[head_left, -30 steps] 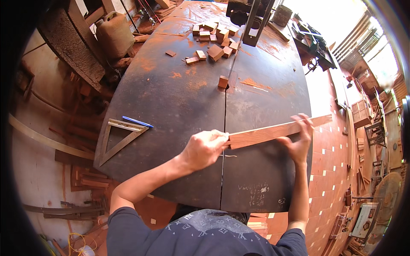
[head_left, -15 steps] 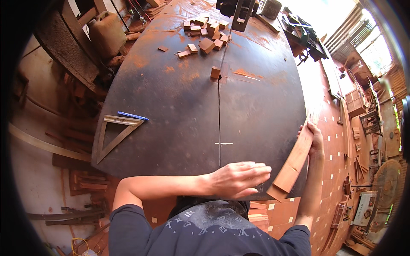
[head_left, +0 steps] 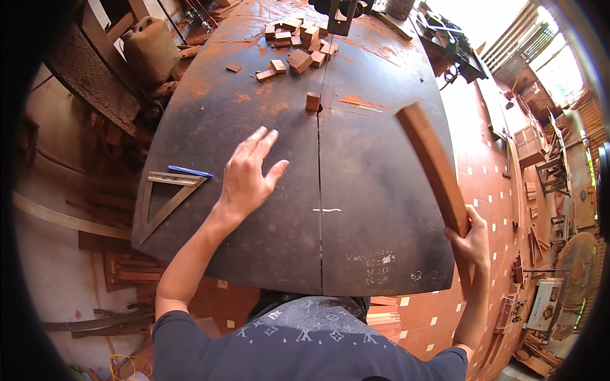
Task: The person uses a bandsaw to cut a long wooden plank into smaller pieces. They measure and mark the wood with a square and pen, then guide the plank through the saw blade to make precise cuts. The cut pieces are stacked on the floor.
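Observation:
My right hand (head_left: 470, 238) is closed round a long reddish-brown wooden board (head_left: 435, 162) near its lower end. The board slants up and to the left over the right side of the dark worktable (head_left: 267, 235). Above the table's left half, my left hand (head_left: 249, 173) is open with its fingers spread, holding nothing. Closest to it lie a triangular set square (head_left: 171, 206) and a blue pen (head_left: 190, 171). One small wooden block (head_left: 312, 101) stands at the slot down the table's middle. A white mark (head_left: 327, 209) crosses that slot nearer to me.
Several offcut blocks (head_left: 300, 61) and sawdust lie at the table's far end, by a dark metal saw guard (head_left: 342, 19). A dusty jerrycan (head_left: 150, 49) stands at the far left. Right of the table runs a tiled floor (head_left: 483, 190) with wood pieces beyond.
My left hand has swung from the near edge up and left over the table. The right hand has turned the board, so its long end now points away from me.

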The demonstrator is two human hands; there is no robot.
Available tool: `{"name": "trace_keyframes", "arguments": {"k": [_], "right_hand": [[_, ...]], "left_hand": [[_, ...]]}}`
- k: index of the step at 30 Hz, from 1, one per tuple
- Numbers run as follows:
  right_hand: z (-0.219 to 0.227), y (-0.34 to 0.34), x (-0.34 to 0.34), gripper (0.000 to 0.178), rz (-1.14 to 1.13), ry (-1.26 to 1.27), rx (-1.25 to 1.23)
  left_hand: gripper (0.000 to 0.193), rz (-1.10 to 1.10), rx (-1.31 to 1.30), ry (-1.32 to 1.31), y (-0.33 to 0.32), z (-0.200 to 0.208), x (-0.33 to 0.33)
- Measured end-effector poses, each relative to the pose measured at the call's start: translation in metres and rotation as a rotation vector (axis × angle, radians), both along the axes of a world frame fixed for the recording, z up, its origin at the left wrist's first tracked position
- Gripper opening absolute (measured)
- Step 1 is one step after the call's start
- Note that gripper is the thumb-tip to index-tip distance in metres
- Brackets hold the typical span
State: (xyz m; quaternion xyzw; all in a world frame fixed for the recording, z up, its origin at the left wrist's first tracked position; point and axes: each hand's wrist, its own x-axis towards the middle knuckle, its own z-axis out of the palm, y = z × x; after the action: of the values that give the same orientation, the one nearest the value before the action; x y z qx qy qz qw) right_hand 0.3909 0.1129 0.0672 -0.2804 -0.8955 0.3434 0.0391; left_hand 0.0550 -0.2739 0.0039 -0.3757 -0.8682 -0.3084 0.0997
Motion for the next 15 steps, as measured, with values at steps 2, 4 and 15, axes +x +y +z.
{"name": "trace_keyframes", "arguments": {"k": [2,4,15], "right_hand": [[-0.005,-0.021,-0.016,0.052,0.066,0.033,0.170],[-0.009,-0.029,-0.033,0.055,0.191,0.031,0.341],[-0.025,-0.025,-0.121,0.050,0.462,0.020,0.342]], "left_hand": [[0.056,-0.098,0.132,-0.023,0.002,0.008,0.009],[0.052,-0.166,0.228,-0.040,0.008,0.009,0.018],[0.021,-0.139,0.296,-0.055,0.000,-0.037,0.005]]}}
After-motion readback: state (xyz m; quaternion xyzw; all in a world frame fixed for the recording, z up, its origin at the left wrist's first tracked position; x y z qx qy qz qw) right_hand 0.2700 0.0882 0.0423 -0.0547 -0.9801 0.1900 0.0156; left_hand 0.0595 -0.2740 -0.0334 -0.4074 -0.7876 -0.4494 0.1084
